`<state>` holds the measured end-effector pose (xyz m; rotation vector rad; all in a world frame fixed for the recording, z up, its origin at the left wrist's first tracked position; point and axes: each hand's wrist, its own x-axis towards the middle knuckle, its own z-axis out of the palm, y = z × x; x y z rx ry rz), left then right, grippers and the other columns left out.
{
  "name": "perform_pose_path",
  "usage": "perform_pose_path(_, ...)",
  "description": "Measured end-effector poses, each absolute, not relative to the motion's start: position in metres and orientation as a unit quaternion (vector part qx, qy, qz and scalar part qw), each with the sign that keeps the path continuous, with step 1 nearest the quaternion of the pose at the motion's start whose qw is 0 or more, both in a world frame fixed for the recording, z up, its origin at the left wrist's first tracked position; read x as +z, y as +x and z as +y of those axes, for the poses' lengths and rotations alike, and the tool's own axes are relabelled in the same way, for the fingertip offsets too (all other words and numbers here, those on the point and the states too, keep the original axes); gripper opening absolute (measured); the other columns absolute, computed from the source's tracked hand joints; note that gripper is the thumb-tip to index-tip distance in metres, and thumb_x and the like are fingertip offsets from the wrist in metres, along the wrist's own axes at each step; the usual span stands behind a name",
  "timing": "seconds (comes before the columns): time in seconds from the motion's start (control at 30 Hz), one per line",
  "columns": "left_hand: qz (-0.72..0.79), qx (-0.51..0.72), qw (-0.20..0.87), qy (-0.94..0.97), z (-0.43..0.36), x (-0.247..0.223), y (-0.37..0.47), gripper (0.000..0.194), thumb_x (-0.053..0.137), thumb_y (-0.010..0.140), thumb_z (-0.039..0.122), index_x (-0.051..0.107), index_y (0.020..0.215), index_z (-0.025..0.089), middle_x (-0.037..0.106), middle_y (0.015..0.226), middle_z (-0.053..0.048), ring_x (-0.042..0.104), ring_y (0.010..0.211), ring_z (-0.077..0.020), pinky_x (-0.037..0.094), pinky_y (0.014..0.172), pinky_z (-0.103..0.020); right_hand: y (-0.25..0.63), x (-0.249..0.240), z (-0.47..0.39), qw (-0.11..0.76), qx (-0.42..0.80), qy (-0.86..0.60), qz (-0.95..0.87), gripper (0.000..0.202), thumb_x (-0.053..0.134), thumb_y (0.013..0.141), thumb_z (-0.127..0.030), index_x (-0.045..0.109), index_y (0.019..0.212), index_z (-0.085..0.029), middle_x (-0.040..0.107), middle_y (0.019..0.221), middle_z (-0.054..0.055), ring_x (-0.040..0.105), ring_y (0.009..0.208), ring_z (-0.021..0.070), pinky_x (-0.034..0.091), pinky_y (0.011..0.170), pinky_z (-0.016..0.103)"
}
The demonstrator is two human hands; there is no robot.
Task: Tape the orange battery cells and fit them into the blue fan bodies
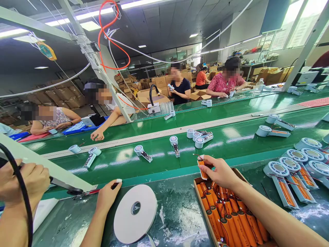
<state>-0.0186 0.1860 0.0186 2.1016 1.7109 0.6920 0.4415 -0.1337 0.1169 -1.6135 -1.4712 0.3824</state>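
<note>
My right hand (pixel 218 171) pinches an orange battery (pixel 202 169) with a short wire at its top. It is held over the far left corner of a cardboard box (pixel 203 212) packed with more orange wired batteries (pixel 231 219). My left hand (pixel 108 195) is curled at the bench edge, thumb and finger close together with white at the tip; whether it holds something small I cannot make out. Just right of it lies a big roll of white tape (pixel 125 212), flat on the bench, its loose end toward me.
Pale blue round-headed housings (pixel 277 169) with batteries inside crowd the bench at right. Similar units with circuit boards (pixel 176 149) lie on the green conveyor (pixel 159 164). Another person's hand (pixel 25 185) is at far left, near a white post (pixel 64 175). Several people work across the line.
</note>
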Motion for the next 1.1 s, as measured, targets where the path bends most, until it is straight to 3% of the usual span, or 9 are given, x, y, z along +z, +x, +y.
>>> perform_pose_path(0.6, 0.606, 0.227, 0.161, 0.745, 0.182, 0.024, -0.016, 0.051, 0.055, 0.083, 0.058, 0.079, 0.113, 0.023, 0.075, 0.129, -0.006, 0.067, 0.124, -0.0320, 0.051, 0.107, -0.039, 0.443, 0.115, -0.134, 0.445, 0.149, -0.657, -0.591, 0.028, 0.055, 0.102, -0.044, 0.064, 0.120, -0.024, 0.078, 0.087, 0.003, 0.068, 0.075, 0.0210, 0.048, 0.066, 0.030)
perform_pose_path(1.1, 0.613, 0.236, 0.176, 0.733, 0.188, 0.015, -0.018, 0.055, 0.055, 0.084, 0.057, 0.077, 0.120, 0.022, 0.072, 0.135, -0.008, 0.065, 0.128, -0.0333, 0.046, 0.116, -0.042, 0.443, 0.113, -0.132, 0.437, 0.146, -0.656, -0.597, 0.029, 0.054, 0.103, -0.045, 0.064, 0.120, -0.024, 0.079, 0.090, 0.003, 0.071, 0.075, 0.0216, 0.051, 0.070, 0.032)
